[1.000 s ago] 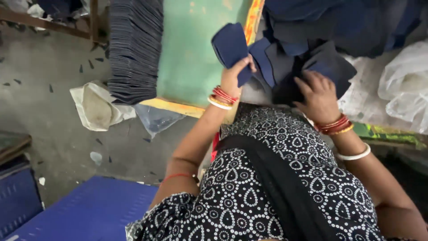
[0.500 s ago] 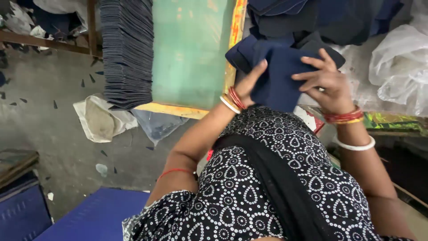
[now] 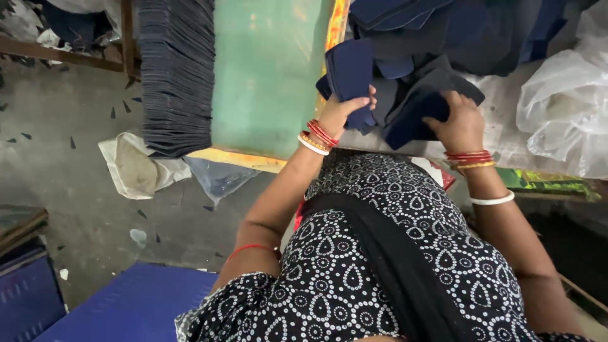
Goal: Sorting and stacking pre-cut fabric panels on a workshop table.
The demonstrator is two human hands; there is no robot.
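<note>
My left hand [image 3: 345,113] grips a folded navy cloth piece [image 3: 351,73] and holds it up at the edge of the green table top [image 3: 266,76]. My right hand [image 3: 459,120] presses down on and grasps another dark navy cloth piece [image 3: 411,111] lying on the pile of dark blue cut pieces [image 3: 456,31] in front of me. Both wrists wear red and gold bangles. My patterned black-and-white clothing fills the lower part of the view.
A tall stack of dark flat pieces [image 3: 177,69] stands at the table's left end. Clear plastic bags [image 3: 563,107] lie at the right. On the concrete floor [image 3: 57,171] are a crumpled white bag [image 3: 136,166] and scraps. A blue surface [image 3: 126,307] sits at lower left.
My left hand has lifted one navy piece away from the others and moved it left toward the green top. My right hand has shifted to a grip on a second piece.
</note>
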